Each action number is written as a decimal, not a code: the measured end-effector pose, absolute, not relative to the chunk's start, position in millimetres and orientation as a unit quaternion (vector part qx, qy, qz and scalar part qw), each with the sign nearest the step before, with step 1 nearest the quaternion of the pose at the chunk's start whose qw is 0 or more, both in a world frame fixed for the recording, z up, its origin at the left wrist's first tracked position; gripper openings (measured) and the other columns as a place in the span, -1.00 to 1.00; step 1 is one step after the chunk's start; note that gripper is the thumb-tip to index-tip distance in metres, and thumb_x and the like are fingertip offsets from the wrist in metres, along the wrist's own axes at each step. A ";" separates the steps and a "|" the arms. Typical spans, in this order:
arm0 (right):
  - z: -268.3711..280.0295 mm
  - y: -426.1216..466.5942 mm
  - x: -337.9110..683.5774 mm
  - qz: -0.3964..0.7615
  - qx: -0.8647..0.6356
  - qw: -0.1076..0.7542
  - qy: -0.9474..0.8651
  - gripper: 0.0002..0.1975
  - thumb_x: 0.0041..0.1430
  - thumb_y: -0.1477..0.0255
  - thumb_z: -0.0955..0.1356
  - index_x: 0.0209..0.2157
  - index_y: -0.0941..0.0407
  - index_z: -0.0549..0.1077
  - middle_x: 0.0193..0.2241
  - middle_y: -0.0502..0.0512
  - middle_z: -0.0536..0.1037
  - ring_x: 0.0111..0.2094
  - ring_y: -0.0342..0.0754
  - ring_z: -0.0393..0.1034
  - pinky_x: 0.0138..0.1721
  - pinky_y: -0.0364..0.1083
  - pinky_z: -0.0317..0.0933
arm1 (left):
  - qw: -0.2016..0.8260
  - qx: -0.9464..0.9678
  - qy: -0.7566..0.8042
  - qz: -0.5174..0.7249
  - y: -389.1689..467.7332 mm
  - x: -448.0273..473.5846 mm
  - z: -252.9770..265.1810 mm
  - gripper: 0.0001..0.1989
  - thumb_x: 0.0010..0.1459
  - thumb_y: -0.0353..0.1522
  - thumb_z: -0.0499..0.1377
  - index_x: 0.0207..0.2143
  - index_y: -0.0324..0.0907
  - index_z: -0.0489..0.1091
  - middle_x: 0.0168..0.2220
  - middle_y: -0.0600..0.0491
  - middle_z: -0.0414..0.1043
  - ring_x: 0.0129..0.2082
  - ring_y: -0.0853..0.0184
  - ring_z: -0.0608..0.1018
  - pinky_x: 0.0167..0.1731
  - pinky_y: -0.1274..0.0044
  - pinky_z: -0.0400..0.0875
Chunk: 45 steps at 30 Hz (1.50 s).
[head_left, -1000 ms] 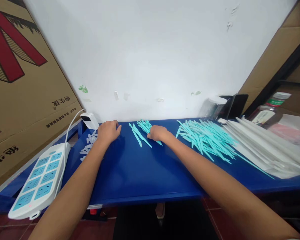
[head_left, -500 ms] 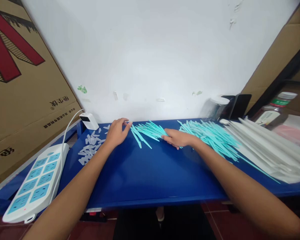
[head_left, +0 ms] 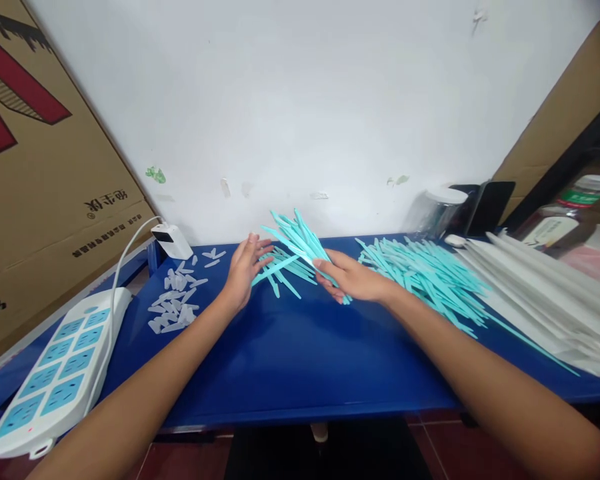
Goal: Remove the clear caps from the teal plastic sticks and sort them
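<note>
The right hand (head_left: 350, 275) grips a bundle of turquoise sticks (head_left: 300, 239) above the blue table (head_left: 280, 367); most of the bundle juts beyond its fingers. The left hand (head_left: 244, 270) is spread beside it; contact is unclear. The grasped portion is partly hidden. The bundle's long axis slants up-left.
</note>
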State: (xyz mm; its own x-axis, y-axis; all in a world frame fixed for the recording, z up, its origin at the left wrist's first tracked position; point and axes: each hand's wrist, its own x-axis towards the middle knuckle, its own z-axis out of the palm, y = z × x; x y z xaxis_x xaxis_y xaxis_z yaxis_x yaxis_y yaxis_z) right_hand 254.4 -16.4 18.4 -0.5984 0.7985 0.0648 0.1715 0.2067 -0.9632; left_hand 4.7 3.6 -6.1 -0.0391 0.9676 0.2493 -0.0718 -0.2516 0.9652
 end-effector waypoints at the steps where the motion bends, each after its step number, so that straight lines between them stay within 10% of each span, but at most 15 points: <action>1: 16.9 -19.1 248.4 0.542 -0.328 0.316 -0.706 -0.62 0.45 0.06 0.22 -0.34 0.04 0.18 -0.58 -0.16 0.25 -0.67 -0.20 0.16 -0.61 -0.15 0.27 | 0.497 0.502 0.398 0.586 -0.8 9.8 -3.3 -0.26 0.33 0.18 -0.07 0.16 -0.26 0.31 0.21 -0.33 0.42 0.16 0.02 0.55 0.03 0.29 0.53; 10: -8.8 -10.5 237.0 0.547 -0.324 0.376 -0.674 -0.59 0.44 0.04 0.23 -0.36 0.05 0.17 -0.58 -0.17 0.24 -0.69 -0.21 0.17 -0.65 -0.14 0.28 | 0.554 0.486 0.482 0.473 -5.4 16.4 -9.1 -0.39 0.12 0.12 0.30 -0.08 -0.22 0.51 -0.32 -0.04 0.57 -0.53 0.35 0.57 -0.57 0.54 0.44; 22: -16.5 -0.5 239.1 0.501 -0.377 0.429 -0.650 -0.58 0.40 0.01 0.26 -0.35 0.03 0.15 -0.60 -0.17 0.25 -0.70 -0.21 0.15 -0.67 -0.15 0.27 | 0.596 0.388 0.455 0.536 9.3 -6.2 -5.6 -0.72 0.28 -0.16 0.14 -0.36 -0.18 0.42 -0.60 0.16 0.23 -0.58 0.40 0.38 -0.53 0.56 0.32; 28: -11.4 0.0 239.7 0.497 -0.384 0.469 -0.620 -0.61 0.40 0.04 0.27 -0.36 0.03 0.16 -0.60 -0.17 0.24 -0.70 -0.21 0.13 -0.67 -0.14 0.27 | 0.476 0.456 0.533 0.530 16.5 -15.7 -7.2 -0.50 0.32 -0.17 0.12 -0.64 -0.13 0.08 -0.63 0.17 0.06 -0.66 0.46 0.19 -0.62 0.57 0.17; 36: -0.6 -9.5 233.5 0.510 -0.358 0.479 -0.618 -0.59 0.40 0.05 0.28 -0.40 0.03 0.17 -0.61 -0.16 0.23 -0.70 -0.21 0.14 -0.65 -0.13 0.28 | 0.443 0.585 0.481 0.481 -4.4 6.1 3.7 -0.51 0.24 0.10 0.16 -0.44 -0.12 0.26 -0.61 0.24 -0.04 -0.68 0.48 0.01 -0.66 0.57 -0.08; 45: 6.7 -21.2 226.9 0.531 -0.325 0.456 -0.636 -0.61 0.43 0.08 0.26 -0.40 0.04 0.19 -0.68 -0.18 0.24 -0.71 -0.18 0.18 -0.62 -0.14 0.28 | 0.288 0.778 0.440 0.345 -21.1 21.6 4.6 -0.57 0.27 -0.04 0.20 -0.47 -0.20 0.44 -0.57 0.19 0.08 -0.53 0.43 0.20 -0.45 0.53 0.13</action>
